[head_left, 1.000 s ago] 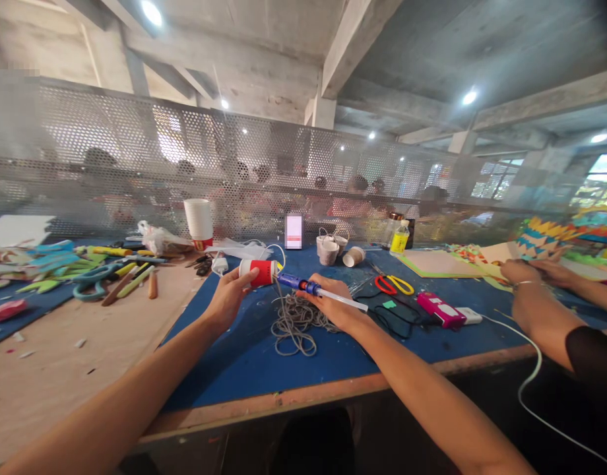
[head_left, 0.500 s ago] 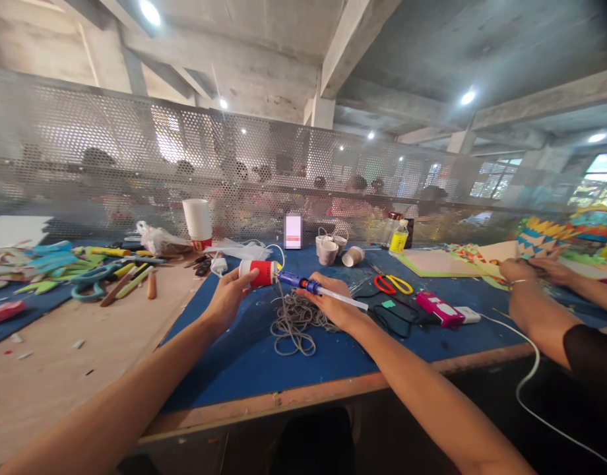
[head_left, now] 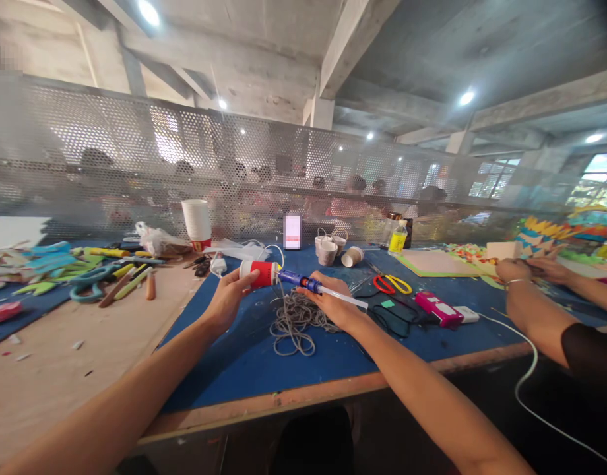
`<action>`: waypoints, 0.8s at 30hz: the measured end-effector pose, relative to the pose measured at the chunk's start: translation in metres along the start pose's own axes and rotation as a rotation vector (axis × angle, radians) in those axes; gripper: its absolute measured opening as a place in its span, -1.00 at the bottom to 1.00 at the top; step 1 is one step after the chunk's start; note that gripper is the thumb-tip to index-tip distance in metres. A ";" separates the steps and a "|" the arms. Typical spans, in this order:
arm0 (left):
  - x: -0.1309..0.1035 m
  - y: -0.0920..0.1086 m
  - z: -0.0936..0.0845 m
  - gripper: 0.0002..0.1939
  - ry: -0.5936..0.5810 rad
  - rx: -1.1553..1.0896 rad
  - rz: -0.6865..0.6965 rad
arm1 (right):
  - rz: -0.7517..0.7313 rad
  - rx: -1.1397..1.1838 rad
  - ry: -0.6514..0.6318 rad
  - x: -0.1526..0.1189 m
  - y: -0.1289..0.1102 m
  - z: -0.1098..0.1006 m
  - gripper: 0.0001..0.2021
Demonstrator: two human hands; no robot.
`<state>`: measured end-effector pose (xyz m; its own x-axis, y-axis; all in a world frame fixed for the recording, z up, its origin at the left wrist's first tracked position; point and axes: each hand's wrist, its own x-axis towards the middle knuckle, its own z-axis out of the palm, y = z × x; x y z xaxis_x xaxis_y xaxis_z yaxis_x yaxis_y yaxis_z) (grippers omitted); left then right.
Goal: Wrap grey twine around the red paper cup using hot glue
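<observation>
My left hand [head_left: 233,295] is closed around a red and white paper cup [head_left: 262,274], which lies on its side in the air above the blue mat. In my right hand [head_left: 332,298] is a blue hot glue gun [head_left: 298,280], its nozzle pointing left at the cup's right end. A long translucent glue stick [head_left: 344,299] sticks out of the gun's back. Whether the nozzle touches the cup I cannot tell. Below the gun lies a tangled heap of grey cord [head_left: 297,323].
Behind my hands stand small cord-wrapped cups [head_left: 326,252] and a phone [head_left: 292,232]. Red and yellow scissors [head_left: 392,284] and a magenta power bank [head_left: 437,309] lie right. A stack of paper cups [head_left: 196,224] and blue-handled scissors [head_left: 90,282] are left. A co-worker's hands [head_left: 514,272] are far right.
My hands, the cup and the glue gun stay nearly in place. The view has shifted very slightly.
</observation>
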<state>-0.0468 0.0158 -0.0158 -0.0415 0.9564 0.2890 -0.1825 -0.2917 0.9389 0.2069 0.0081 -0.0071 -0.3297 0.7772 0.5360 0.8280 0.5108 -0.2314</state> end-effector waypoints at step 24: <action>-0.003 0.002 0.002 -0.59 -0.039 0.021 0.016 | 0.015 -0.057 0.005 0.003 0.003 0.000 -0.67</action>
<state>-0.0453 0.0127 -0.0141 -0.0059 0.9506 0.3103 -0.1616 -0.3071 0.9379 0.2081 0.0118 -0.0056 -0.3147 0.7829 0.5367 0.8576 0.4768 -0.1927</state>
